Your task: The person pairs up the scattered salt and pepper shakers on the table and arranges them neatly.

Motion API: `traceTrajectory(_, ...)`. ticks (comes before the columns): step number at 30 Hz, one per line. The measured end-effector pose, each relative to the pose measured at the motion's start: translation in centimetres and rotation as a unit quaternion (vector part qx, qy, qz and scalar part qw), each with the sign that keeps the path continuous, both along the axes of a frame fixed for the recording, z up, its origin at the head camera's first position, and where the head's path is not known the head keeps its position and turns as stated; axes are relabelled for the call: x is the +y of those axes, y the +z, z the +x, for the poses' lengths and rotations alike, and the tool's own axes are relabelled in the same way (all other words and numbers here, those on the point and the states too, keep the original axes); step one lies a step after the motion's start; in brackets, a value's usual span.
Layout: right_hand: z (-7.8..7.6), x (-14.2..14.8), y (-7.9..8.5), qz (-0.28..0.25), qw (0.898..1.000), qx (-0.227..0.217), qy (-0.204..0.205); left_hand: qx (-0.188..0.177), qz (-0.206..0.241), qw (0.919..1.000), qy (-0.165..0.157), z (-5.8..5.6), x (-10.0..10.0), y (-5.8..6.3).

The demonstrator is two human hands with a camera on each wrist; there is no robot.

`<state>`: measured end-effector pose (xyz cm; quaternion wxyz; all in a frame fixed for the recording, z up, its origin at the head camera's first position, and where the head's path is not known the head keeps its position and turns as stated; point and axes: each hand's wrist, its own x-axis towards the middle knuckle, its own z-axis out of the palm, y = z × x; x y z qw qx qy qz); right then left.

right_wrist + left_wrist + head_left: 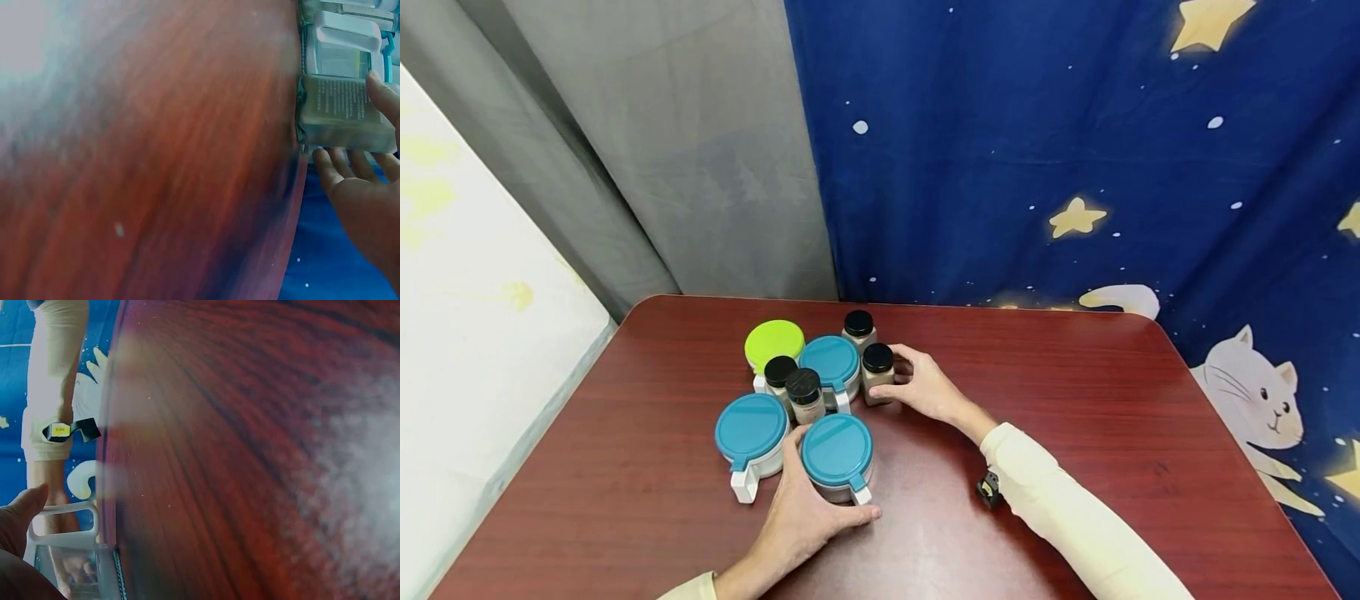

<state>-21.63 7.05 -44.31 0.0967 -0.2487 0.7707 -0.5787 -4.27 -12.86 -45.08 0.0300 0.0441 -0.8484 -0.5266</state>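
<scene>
My left hand [801, 512] holds the front clear jar with a teal lid [837, 450], fingers along its left side and thumb by its white handle [65, 539]. At the cluster's right side, my right hand [928, 390] holds a black-capped spice jar [877, 379] between thumb and fingers. Printed text shows on this spice jar's side [340, 100] in the right wrist view. Close by stand another teal-lidded jar [751, 429] on the left, one [829, 358] behind, and a green-lidded jar [773, 343]. More black-capped jars [805, 392] stand among them.
The jars stand on a reddish-brown wooden table [1037, 367] with rounded far corners. Behind its far edge hang a grey curtain [700, 150] and a blue curtain [970, 167] with stars and a cat. A white surface [482, 292] lies along the left side.
</scene>
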Motion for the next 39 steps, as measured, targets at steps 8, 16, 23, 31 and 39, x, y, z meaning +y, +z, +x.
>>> traceTrajectory(8, 0.0, 0.3, -0.3, 0.005, 1.000, 0.006, 0.005, 0.017, 0.003, 0.9997, -0.015, -0.3, -0.3, 0.0)
traceTrajectory(16, 1.5, 1.5, -0.2, -0.013, 0.999, 0.001, 0.031, 0.043, 0.029, 0.9969, -0.059, -0.7, -1.1, 0.7)
traceTrajectory(23, 2.4, 2.7, 0.4, -0.013, 1.000, -0.003, 0.023, 0.037, 0.024, 0.9969, -0.065, -0.8, -0.9, 1.1)
traceTrajectory(31, 3.7, 4.4, 0.6, -0.013, 0.999, 0.008, 0.029, 0.048, 0.030, 0.9945, -0.088, -1.3, -1.2, 1.6)
traceTrajectory(39, 6.2, 5.7, 1.3, -0.032, 0.999, -0.003, 0.032, 0.040, 0.028, 0.9928, -0.110, -1.7, -1.3, 1.9)
